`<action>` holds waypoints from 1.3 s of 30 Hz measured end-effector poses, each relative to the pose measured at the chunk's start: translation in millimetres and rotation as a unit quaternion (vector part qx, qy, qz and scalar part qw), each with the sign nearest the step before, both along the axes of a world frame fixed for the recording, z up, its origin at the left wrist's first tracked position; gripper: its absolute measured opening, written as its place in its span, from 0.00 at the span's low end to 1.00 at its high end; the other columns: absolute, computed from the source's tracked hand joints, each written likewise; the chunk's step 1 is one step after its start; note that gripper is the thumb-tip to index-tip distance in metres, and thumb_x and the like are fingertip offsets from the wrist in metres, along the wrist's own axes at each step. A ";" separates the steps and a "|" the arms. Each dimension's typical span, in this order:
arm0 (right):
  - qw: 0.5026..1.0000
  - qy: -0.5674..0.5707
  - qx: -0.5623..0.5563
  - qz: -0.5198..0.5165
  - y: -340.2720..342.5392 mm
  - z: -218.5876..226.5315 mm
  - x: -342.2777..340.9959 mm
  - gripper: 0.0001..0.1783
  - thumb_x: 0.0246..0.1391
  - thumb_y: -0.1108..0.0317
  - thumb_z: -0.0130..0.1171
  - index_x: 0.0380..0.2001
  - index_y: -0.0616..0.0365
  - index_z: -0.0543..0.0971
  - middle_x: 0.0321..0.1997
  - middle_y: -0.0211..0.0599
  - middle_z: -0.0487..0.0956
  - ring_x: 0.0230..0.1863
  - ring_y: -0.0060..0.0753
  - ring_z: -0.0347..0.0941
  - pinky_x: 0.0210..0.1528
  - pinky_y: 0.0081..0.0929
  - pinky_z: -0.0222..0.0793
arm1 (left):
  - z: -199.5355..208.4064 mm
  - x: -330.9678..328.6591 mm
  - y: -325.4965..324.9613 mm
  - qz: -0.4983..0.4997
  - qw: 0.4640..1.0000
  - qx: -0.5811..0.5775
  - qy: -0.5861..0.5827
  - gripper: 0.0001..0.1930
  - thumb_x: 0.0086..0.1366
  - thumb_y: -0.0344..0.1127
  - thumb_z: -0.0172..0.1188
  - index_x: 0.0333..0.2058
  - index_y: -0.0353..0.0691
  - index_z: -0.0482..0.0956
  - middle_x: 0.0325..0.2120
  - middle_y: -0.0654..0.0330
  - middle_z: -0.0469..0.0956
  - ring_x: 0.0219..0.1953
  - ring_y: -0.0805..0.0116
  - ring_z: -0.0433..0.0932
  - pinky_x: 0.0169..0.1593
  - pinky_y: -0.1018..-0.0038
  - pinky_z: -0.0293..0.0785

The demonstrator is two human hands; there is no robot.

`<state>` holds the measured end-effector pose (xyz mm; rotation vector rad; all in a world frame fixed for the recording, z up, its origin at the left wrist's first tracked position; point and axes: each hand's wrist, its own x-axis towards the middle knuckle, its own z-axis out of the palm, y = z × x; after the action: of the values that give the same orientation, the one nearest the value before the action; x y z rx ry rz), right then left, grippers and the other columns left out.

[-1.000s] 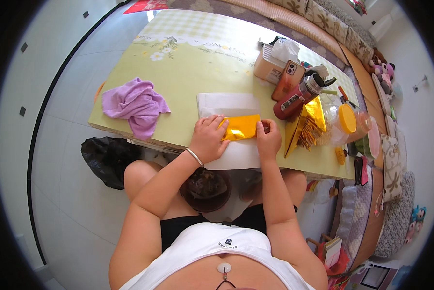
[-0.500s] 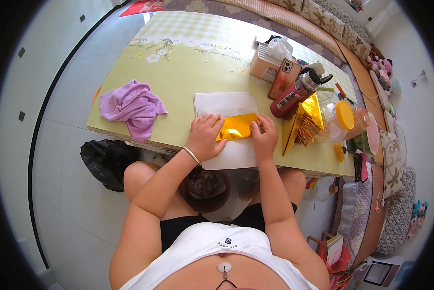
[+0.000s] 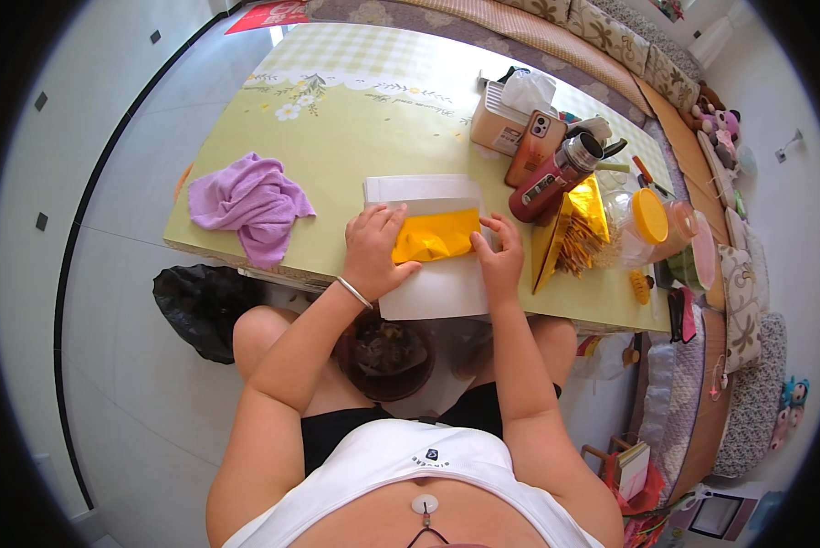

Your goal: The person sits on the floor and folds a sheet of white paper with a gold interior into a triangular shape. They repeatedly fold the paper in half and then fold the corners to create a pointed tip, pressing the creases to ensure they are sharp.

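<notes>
A shiny gold foil sheet (image 3: 436, 239), creased along its lower part, lies over a small stack of white paper (image 3: 436, 294) at the table's near edge. Flat at the foil's left end is my left hand (image 3: 372, 247), its thumb stretched away from the fingers along the lower corner. My right hand (image 3: 500, 258) is at the opposite end, thumb and forefinger closed on the foil's right edge. Beyond the foil, the back part of the paper stack shows.
Left on the table (image 3: 337, 151) is a crumpled purple cloth (image 3: 250, 203). To the right stand a red thermos (image 3: 545, 187), a phone (image 3: 536, 149), a tissue box (image 3: 499, 121), a gold packet of thin sticks (image 3: 570, 236) and a yellow-lidded jar (image 3: 648, 217). Below sits a dark bin (image 3: 387, 361).
My left hand has slid a little left, uncovering more of the foil's left end. The foil has shifted slightly left and lies flatter. My right hand has barely moved.
</notes>
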<state>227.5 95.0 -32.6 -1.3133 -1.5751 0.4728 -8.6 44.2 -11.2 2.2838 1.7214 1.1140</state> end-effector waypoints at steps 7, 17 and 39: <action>0.997 -0.009 0.011 0.072 -7.9 8.0 2.3 0.20 0.46 0.72 0.70 0.46 0.56 0.82 0.56 0.41 0.78 0.59 0.43 0.71 0.64 0.37 0.64 | 1.9 -3.3 3.1 0.000 1.000 0.005 -0.017 0.50 0.37 0.45 0.79 0.63 0.39 0.69 0.44 0.55 0.72 0.53 0.53 0.69 0.59 0.57 0.61; 0.985 -0.140 0.100 -0.002 -14.7 30.8 -9.9 0.25 0.47 0.71 0.70 0.51 0.57 0.79 0.52 0.39 0.78 0.52 0.41 0.73 0.55 0.35 0.67 | 9.8 -0.8 -0.1 -0.048 0.999 0.018 -0.004 0.50 0.40 0.41 0.78 0.65 0.41 0.67 0.42 0.57 0.72 0.47 0.56 0.71 0.55 0.59 0.64; 0.987 -0.061 -0.040 0.143 -10.5 7.6 10.0 0.10 0.42 0.74 0.69 0.31 0.58 0.82 0.45 0.37 0.82 0.53 0.41 0.73 0.57 0.35 0.67 | 4.0 -39.2 -5.4 -0.017 0.980 -0.120 -0.157 0.29 0.40 0.31 0.75 0.45 0.34 0.80 0.39 0.46 0.81 0.42 0.49 0.80 0.46 0.65 0.77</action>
<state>237.5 84.4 -25.1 -1.1984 -1.8771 0.6489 -47.8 38.8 -7.2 1.8736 1.5907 1.1178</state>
